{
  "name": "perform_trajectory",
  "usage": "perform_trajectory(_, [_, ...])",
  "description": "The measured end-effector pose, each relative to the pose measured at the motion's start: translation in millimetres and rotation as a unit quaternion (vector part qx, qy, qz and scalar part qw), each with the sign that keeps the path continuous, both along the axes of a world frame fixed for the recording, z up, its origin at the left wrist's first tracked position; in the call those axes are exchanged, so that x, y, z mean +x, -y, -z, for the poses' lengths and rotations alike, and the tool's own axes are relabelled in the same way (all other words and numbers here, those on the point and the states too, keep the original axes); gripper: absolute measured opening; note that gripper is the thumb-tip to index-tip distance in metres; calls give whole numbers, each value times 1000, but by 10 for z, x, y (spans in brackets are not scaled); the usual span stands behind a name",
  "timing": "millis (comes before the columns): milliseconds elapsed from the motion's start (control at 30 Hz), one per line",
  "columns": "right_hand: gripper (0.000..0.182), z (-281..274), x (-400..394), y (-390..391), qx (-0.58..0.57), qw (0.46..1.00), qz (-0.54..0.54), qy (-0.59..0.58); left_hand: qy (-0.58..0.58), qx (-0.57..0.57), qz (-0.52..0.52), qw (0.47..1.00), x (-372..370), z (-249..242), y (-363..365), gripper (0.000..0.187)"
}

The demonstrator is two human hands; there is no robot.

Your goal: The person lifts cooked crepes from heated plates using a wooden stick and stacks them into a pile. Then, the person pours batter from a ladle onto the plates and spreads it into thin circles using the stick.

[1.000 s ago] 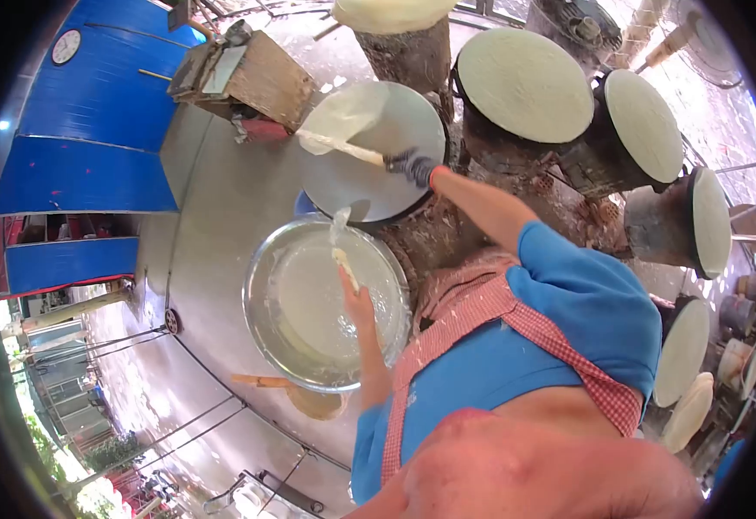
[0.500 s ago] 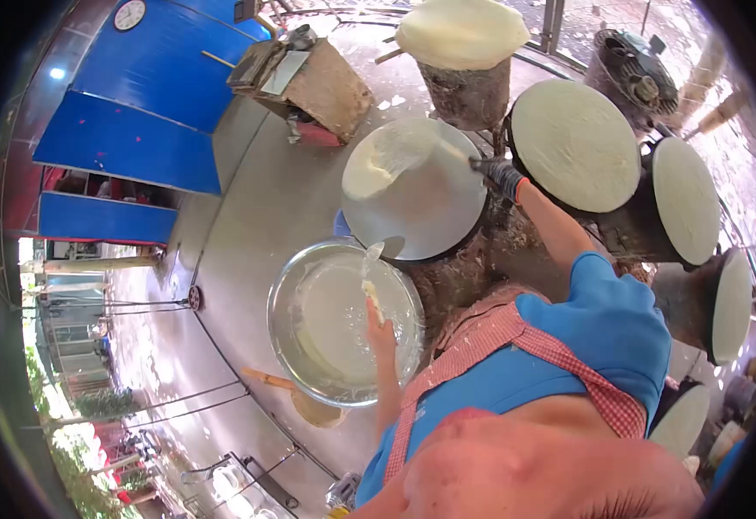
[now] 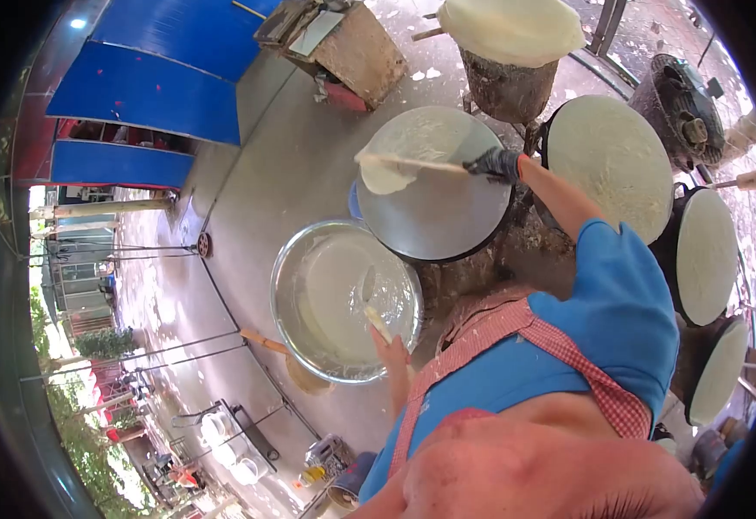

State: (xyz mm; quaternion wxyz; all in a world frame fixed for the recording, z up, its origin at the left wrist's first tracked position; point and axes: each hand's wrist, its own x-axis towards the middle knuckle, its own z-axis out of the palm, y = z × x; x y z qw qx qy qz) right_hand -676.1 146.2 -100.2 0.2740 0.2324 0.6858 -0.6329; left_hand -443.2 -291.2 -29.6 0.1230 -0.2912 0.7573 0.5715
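My right hand [image 3: 496,164], in a dark glove, is closed around a wooden batter spreader [image 3: 421,164]. The spreader reaches across a round griddle [image 3: 447,216] to its far left rim. Pale batter [image 3: 391,177] covers part of the griddle's upper left, while the rest is bare metal. In my bare left hand [image 3: 391,350] is the light-coloured handle of a ladle [image 3: 378,323]. The ladle's head is in or just over the white batter in a large metal bowl [image 3: 279,324], beside the griddle.
More griddles [image 3: 607,164] with pale sheets on them stand at the right. A pale round sheet [image 3: 512,30] lies over a drum-like stand [image 3: 508,86] at the top. A wooden-handled tool [image 3: 264,341] lies beside the bowl. A worn box [image 3: 361,52] stands beyond the griddle.
The ladle has dropped from the bowl's rim near the griddle into the bowl. My right hand has swung the spreader leftward over the batter. The whole view has shifted somewhat.
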Motion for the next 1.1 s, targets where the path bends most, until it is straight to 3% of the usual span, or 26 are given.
perform_trajectory(133, [26, 192, 462, -307, -38, 960, -155, -228, -1, 86, -82, 993, 189, 115, 30, 72])
perform_trajectory(200, [25, 193, 213, -338, -56, 935, -197, -289, -4, 49, -61, 997, 251, -74, -59, 72])
perform_trajectory(233, [28, 34, -63, -330, -39, 984, -110, -134, 1, 11, -29, 1000, 277, -179, -88, 72])
perform_trajectory(333, [33, -483, -408, 7, 84, 995, -50, -6, 52, 27, -91, 994, 359, -178, -140, 72])
perform_trajectory(400, [30, -97, -422, 90, 70, 986, -145, -48, 65, 8, -83, 994, 395, -256, -61, 71])
perform_trajectory(467, [26, 507, -333, -6, 53, 944, -285, -158, 68, 1, -80, 994, 393, -245, -82, 71])
perform_trajectory(533, [23, 1118, -303, -251, 70, 815, -431, -381, 65, 4, -90, 994, 425, -185, -172, 70])
perform_trajectory(667, [24, 282, -765, -116, 72, 941, -275, -184, 29, 37, -114, 992, 530, -180, -147, 69])
perform_trajectory(733, [26, 80, -735, 34, 58, 983, -165, -60, 3, -41, -32, 999, 591, -150, -98, 68])
perform_trajectory(767, [19, 4, -781, 130, 59, 966, -222, -117, 11, -44, -26, 999, 609, -81, -115, 68])
perform_trajectory(800, [15, 11, -840, 170, 58, 944, -276, -172, 48, -19, -98, 994, 608, -28, -148, 68])
perform_trajectory(833, [15, 278, -832, 48, 51, 948, -269, -160, 75, -12, -132, 988, 642, -21, -111, 68])
perform_trajectory(900, [14, 736, -774, -162, 19, 882, -455, -122, 86, -18, -143, 986, 639, -97, -154, 69])
perform_trajectory(1000, [14, 578, -485, -668, 29, 874, -458, -162, 78, 17, -170, 982, 794, -50, -147, 70])
perform_trajectory(1100, [15, 308, -631, -556, 22, 906, -400, -138, 77, 51, -195, 976, 840, -53, -139, 71])
